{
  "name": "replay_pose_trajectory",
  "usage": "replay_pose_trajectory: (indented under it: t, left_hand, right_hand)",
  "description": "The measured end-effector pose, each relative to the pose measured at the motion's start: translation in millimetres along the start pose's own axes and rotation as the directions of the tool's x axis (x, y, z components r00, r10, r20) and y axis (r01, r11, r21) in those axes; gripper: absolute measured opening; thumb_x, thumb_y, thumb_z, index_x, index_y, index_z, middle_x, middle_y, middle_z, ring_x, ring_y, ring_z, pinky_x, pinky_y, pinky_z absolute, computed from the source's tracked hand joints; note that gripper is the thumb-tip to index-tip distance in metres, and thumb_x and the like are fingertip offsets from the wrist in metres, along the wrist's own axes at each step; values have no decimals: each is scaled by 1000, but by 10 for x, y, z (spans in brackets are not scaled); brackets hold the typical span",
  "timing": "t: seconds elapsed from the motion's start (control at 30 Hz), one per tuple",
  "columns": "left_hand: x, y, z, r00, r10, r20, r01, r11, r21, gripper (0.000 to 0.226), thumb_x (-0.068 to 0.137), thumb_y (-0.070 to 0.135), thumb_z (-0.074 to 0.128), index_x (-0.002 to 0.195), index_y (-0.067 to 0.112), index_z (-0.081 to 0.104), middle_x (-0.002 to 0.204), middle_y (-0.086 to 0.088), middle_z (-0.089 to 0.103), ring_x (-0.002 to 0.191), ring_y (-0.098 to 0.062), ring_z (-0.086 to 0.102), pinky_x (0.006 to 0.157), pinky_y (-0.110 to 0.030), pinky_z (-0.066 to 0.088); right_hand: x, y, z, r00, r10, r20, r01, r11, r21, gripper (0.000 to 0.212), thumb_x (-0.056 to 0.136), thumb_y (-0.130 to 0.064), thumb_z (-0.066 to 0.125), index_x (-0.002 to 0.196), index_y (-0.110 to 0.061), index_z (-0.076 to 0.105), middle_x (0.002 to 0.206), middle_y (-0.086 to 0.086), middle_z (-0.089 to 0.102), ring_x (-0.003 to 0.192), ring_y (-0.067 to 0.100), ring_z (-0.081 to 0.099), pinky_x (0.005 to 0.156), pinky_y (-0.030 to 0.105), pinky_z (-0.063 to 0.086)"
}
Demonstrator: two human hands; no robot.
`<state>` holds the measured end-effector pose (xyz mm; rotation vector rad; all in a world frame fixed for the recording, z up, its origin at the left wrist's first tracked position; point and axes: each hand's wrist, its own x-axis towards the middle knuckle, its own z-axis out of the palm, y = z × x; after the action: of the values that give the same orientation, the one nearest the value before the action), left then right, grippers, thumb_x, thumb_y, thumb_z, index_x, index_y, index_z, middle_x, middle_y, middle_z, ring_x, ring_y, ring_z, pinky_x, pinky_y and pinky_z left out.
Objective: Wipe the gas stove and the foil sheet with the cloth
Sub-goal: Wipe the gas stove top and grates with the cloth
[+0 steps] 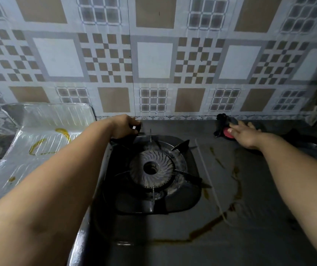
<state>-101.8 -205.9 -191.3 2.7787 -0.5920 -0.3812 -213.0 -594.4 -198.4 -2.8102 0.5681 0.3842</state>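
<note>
Head view: one gas stove [221, 189] fills the middle, its single burner [151, 167] ringed by one pan support [182, 145]. Left hand [124, 127], at eleven o'clock, curls round the stove's back-left corner. Right hand [245, 134], at two o'clock, lies with straight fingers on a dark object with a red part [226, 131]. One stained foil sheet [44, 135] lies at nine o'clock, beside the stove. Brown streaks [236, 181] cross the stove's bare right half.

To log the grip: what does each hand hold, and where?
Left hand grips the pan support at its far-left corner. Right hand rests flat, holding nothing.
</note>
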Motion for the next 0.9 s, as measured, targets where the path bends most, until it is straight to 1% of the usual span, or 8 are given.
replay_pose_trajectory:
  t: [0.17,0.3,0.37,0.47,0.53,0.6,0.73,0.9]
  left_hand:
    - [-38,79,5,1000,3,4,-3,999,46,40,94,22,61,134,22,58,137,-8,56,122,-29,52,108,-37,36]
    - [-46,104,4,999,-33,11,32,997,68,46,95,20,59,140,23,52,148,-7,46,133,-29,43,114,-39,29]
    - [-48,114,3,998,-54,11,53,996,74,50,95,21,59,143,25,48,149,-6,45,134,-30,43,114,-39,29]
    - [-61,205,-24,997,-74,16,72,994,77,48,95,18,60,141,21,51,136,-11,56,122,-33,52,102,-34,38]
    - [-66,309,-55,996,-83,42,79,993,86,40,94,13,59,134,17,58,126,-13,62,113,-33,57,94,-32,42]
    - [-55,434,-74,997,-79,17,77,994,83,36,94,10,55,128,17,64,124,-13,65,111,-32,60,94,-34,44]
    - [-4,750,-40,997,-33,-74,35,999,31,44,96,18,56,140,20,52,146,-10,49,131,-30,47,109,-40,36]
    - [125,1205,35,995,72,-69,-71,997,18,46,95,40,57,139,27,51,145,-5,49,128,-24,50,105,-40,38]
  right_hand:
    - [-2,51,-49,1000,-4,25,5,999,-40,52,104,-42,19,154,-29,12,163,-2,-7,148,30,-9,119,52,-1]
    - [-29,-20,-120,1000,-6,28,9,994,-108,49,107,-27,20,154,-20,12,163,6,-3,148,38,-3,118,48,5]
    - [-49,-32,-142,1000,-10,16,11,994,-109,48,107,-25,22,154,-19,15,163,9,1,148,38,0,119,47,8]
    - [-51,-38,-156,1000,-4,14,6,994,-109,48,106,-27,24,154,-19,17,162,10,4,148,37,2,119,47,9]
    - [-47,-42,-151,1000,-6,15,8,992,-127,48,106,-26,24,154,-19,17,162,10,5,148,37,4,118,48,11]
    - [-43,-43,-144,1000,-12,8,13,989,-144,49,106,-24,25,154,-19,16,162,10,6,148,38,4,118,48,13]
    - [-29,-26,-137,1000,-19,3,19,985,-172,50,106,-20,27,154,-21,13,162,10,4,147,38,3,118,50,13]
    - [11,-18,-123,999,-37,8,38,973,-230,51,106,-14,27,154,-21,13,162,10,0,147,40,0,118,49,11]
